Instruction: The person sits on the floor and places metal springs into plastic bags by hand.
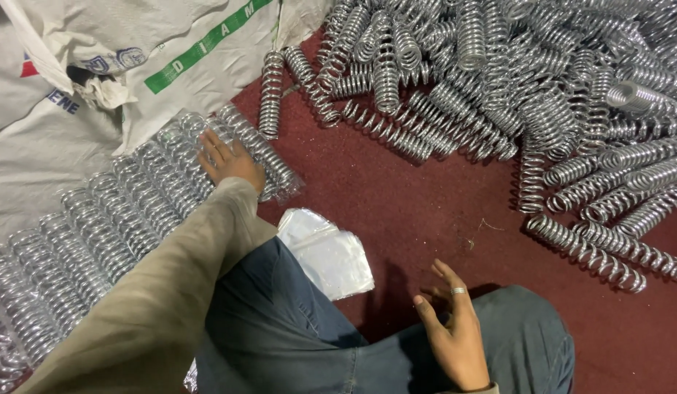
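A person seated on a dark red floor [426, 211] presses the left hand [229, 162], fingers spread flat and gripping nothing, onto the far right end of a row of bagged metal springs [134, 211] at left; the right hand [451, 332] hovers open and empty above the knee, with loose springs [499, 95] heaped far right and empty plastic bags [327, 252] between

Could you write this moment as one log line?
left hand: flat on bagged springs | right hand: open, empty, above knee | loose springs: piled on red floor
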